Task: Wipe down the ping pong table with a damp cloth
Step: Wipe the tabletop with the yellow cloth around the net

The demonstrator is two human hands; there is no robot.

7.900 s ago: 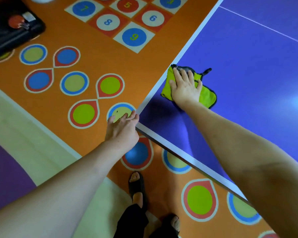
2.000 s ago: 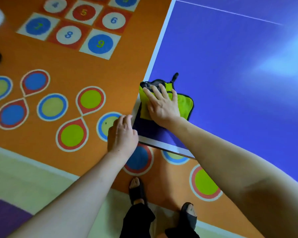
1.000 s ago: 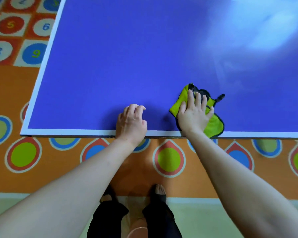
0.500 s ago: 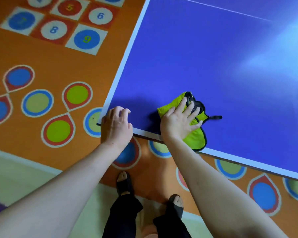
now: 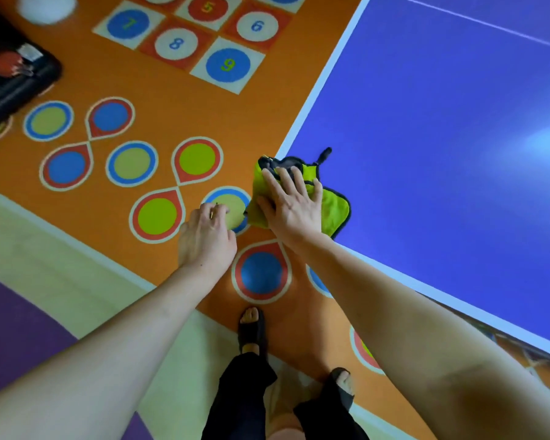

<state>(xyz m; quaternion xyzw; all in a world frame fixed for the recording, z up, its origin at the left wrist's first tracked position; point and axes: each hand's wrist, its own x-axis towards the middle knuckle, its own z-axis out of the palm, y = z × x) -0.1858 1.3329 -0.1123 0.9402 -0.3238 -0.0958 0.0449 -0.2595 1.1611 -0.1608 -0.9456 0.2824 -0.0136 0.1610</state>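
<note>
At the bottom of the frame we see our own feet in dark sandals (image 5: 251,331) and black trouser legs, standing on the orange floor mat (image 5: 115,77) with its coloured circles. Above them our two bare forearms reach toward the centre. The left hand (image 5: 205,238) hangs over the mat just left of the table corner, fingers loosely curled and holding nothing; half a second ago it rested on the table's near edge, and now it is off it. The right hand (image 5: 291,204) lies flat with spread fingers on the cloth (image 5: 332,211), pressing it onto the corner of the ping pong table (image 5: 442,138).

The cloth is lime green with a dark trim, bunched, with a dark grey patch and a small dark loop at its far end. Half a second ago it lay further along the near edge; now it covers the very corner and its left part overhangs the edge, so the corner itself is hidden.

The blue tabletop with white border fills the right of the frame, cut off at the right and top. At the upper left, a black case (image 5: 10,81) and a blurred white object (image 5: 46,6) are cut off; we cannot make them out clearly.
</note>
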